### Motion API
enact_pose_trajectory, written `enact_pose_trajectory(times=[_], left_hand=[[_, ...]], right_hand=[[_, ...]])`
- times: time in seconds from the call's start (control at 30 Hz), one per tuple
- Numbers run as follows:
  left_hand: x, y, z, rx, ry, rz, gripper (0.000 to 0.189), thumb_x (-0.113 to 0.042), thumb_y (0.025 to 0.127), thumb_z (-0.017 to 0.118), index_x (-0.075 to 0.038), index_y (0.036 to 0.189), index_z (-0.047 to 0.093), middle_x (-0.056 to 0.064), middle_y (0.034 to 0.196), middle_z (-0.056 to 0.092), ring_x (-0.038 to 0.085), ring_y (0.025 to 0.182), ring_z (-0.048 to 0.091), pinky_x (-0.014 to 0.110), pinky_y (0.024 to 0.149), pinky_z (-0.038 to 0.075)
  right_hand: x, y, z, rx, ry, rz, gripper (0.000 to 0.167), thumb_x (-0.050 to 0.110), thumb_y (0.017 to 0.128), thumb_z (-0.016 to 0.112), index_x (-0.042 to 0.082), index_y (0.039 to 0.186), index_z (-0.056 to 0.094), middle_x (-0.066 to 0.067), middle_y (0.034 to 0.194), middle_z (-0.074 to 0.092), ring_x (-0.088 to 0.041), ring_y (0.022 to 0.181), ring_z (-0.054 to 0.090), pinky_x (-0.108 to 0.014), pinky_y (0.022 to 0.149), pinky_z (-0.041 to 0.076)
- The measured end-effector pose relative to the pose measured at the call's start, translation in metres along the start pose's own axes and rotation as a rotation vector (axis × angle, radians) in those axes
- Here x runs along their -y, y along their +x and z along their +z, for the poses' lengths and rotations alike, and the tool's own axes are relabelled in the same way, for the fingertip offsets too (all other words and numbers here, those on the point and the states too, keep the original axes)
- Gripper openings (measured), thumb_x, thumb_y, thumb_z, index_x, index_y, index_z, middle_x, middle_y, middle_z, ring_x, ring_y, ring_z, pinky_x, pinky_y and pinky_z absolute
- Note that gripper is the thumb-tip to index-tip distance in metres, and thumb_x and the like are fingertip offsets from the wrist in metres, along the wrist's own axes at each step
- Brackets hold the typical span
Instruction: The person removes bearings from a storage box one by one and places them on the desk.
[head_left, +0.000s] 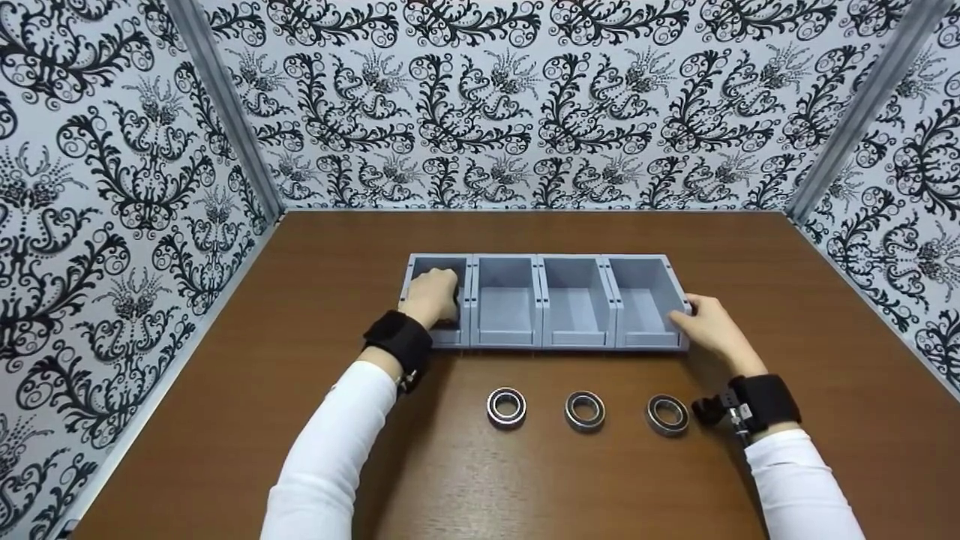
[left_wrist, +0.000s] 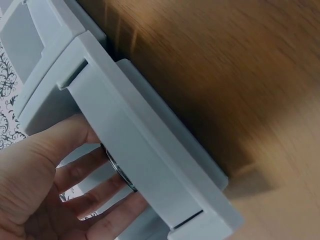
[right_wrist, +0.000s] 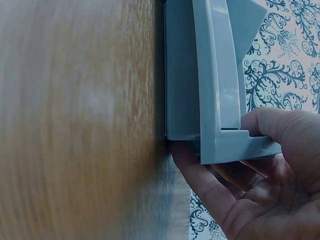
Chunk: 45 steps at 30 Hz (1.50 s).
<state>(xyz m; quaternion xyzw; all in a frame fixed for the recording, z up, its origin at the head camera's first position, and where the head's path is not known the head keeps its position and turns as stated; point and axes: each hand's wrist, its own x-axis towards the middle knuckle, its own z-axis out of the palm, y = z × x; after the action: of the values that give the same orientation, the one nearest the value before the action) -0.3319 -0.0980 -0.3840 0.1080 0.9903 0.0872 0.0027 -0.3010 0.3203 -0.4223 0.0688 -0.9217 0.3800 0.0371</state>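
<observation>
A row of joined grey-blue bins (head_left: pixel 507 339) stands on the table. My left hand (head_left: pixel 433 296) reaches down into the leftmost bin. In the left wrist view, thumb and fingers of this hand (left_wrist: pixel 55 185) hold a ring bearing (left_wrist: pixel 119 169) behind the front wall; only its thin shiny edge shows, and the fingertips are partly hidden. At the far right end, my right hand (head_left: pixel 709 326) grips the side wall of the rightmost bin (right_wrist: pixel 232 145), thumb over the inside and fingers along the outside and underneath.
On the table in front of the bins lie three ring bearings in a row: one at left (head_left: pixel 506 407), one in the middle (head_left: pixel 584 410) and one at right (head_left: pixel 667 415), close to the right wrist strap (head_left: pixel 765 401). Patterned walls (head_left: pixel 480 105) enclose the brown table (head_left: pixel 300 300).
</observation>
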Motion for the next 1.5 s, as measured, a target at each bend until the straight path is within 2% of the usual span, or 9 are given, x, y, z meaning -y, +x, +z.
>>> enact_pose_trajectory(times=[0.13, 0.33, 0.53, 0.73, 0.97, 1.17, 1.5], left_hand=[[0.0, -0.001, -0.003, 0.01, 0.008, -0.006, 0.006, -0.005, 0.081, 0.067, -0.002, 0.084, 0.062, 0.019, 0.102, 0.072, 0.031, 0.088, 0.067, 0.045, 0.076, 0.054], [0.0, -0.004, -0.007, 0.001, -0.004, -0.006, 0.011, -0.006, 0.079, 0.07, -0.002, 0.089, 0.066, 0.017, 0.101, 0.072, 0.03, 0.087, 0.067, 0.042, 0.073, 0.053], [0.0, -0.006, -0.01, 0.006, -0.014, 0.003, 0.015, -0.007, 0.078, 0.073, -0.002, 0.091, 0.068, 0.015, 0.099, 0.072, 0.028, 0.083, 0.066, 0.038, 0.069, 0.049], [0.001, -0.006, -0.012, 0.012, -0.013, -0.003, 0.017, -0.008, 0.077, 0.074, -0.002, 0.093, 0.07, 0.014, 0.101, 0.073, 0.027, 0.086, 0.066, 0.041, 0.074, 0.053], [0.003, -0.006, -0.013, 0.008, -0.029, 0.005, 0.019, -0.009, 0.077, 0.076, -0.003, 0.094, 0.071, 0.013, 0.098, 0.073, 0.027, 0.082, 0.065, 0.042, 0.071, 0.053], [0.005, -0.007, -0.014, 0.0, -0.031, 0.001, 0.024, -0.012, 0.076, 0.077, -0.002, 0.098, 0.071, 0.014, 0.101, 0.073, 0.031, 0.088, 0.067, 0.046, 0.077, 0.055], [0.007, -0.009, -0.017, -0.027, -0.039, 0.024, 0.02, -0.011, 0.073, 0.074, -0.004, 0.092, 0.073, 0.012, 0.096, 0.074, 0.028, 0.083, 0.066, 0.047, 0.077, 0.055]], right_hand=[[0.0, 0.0, 0.0, 0.0, -0.008, 0.001, 0.038, 0.006, 0.09, 0.055, -0.019, 0.12, 0.057, -0.033, 0.103, 0.066, -0.009, 0.074, 0.059, -0.017, 0.065, 0.046], [0.0, -0.001, -0.001, 0.008, -0.006, -0.004, 0.039, 0.006, 0.091, 0.055, -0.018, 0.121, 0.057, -0.032, 0.104, 0.066, -0.009, 0.075, 0.059, -0.017, 0.066, 0.046], [-0.001, -0.001, -0.001, 0.002, -0.016, -0.014, 0.039, 0.006, 0.091, 0.054, -0.018, 0.121, 0.057, -0.031, 0.102, 0.066, -0.01, 0.076, 0.058, -0.017, 0.066, 0.045], [-0.002, 0.0, 0.0, 0.0, -0.017, -0.018, 0.038, 0.006, 0.09, 0.055, -0.019, 0.119, 0.057, -0.031, 0.101, 0.067, -0.009, 0.075, 0.058, -0.017, 0.067, 0.045], [-0.001, 0.0, -0.001, 0.007, -0.005, -0.009, 0.038, 0.005, 0.091, 0.054, -0.019, 0.12, 0.057, -0.032, 0.102, 0.066, -0.01, 0.076, 0.059, -0.017, 0.066, 0.046], [0.0, -0.001, -0.001, 0.016, 0.018, 0.0, 0.039, 0.005, 0.091, 0.053, -0.019, 0.121, 0.056, -0.033, 0.103, 0.066, -0.009, 0.076, 0.06, -0.017, 0.066, 0.048], [-0.001, -0.001, -0.002, 0.008, -0.031, -0.006, 0.04, 0.007, 0.09, 0.054, -0.017, 0.122, 0.057, -0.029, 0.102, 0.067, -0.011, 0.075, 0.057, -0.017, 0.066, 0.045]])
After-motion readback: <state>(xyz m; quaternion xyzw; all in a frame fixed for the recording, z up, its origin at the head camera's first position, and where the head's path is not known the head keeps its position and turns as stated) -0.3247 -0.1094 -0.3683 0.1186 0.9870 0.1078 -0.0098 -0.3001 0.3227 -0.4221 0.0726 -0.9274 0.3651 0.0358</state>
